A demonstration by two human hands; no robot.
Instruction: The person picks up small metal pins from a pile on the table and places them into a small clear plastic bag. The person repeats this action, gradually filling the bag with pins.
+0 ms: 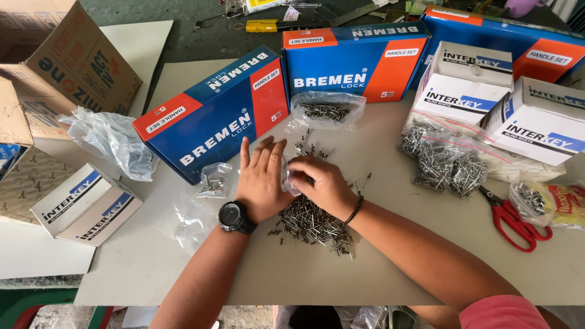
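Left hand (pixel 261 180): it lies flat and open on the worktop (pixel 390 268), fingers spread a little, with a black watch (pixel 235 217) on the wrist. It touches a small clear bag (pixel 289 176) with its thumb side.
Right hand (pixel 320 183): its fingers are curled and pinch the small clear bag, just beside the left hand. A thin black band (pixel 354 211) sits on this wrist.
Rivets (pixel 311 222): a loose pile of little silver pins lies on the worktop, right under and in front of both hands. A few more lie scattered just past the fingers.
Tiny filled bag (pixel 214 181): it lies near the left hand, against a blue and red box (pixel 213 116).
Second blue and red box (pixel 353 61): it stands behind the hands, with a clear bag of pins (pixel 326 109) leaning in front of it.
White boxes (pixel 499 103): some are stacked far on the right side.
Big bags of pins (pixel 445 161): they rest in front of the white boxes.
Red scissors (pixel 515 222): they lie on the right, well apart from the hands.
White box on the left (pixel 85 204): it lies near the edge of the worktop, beside crumpled plastic (pixel 109 140).
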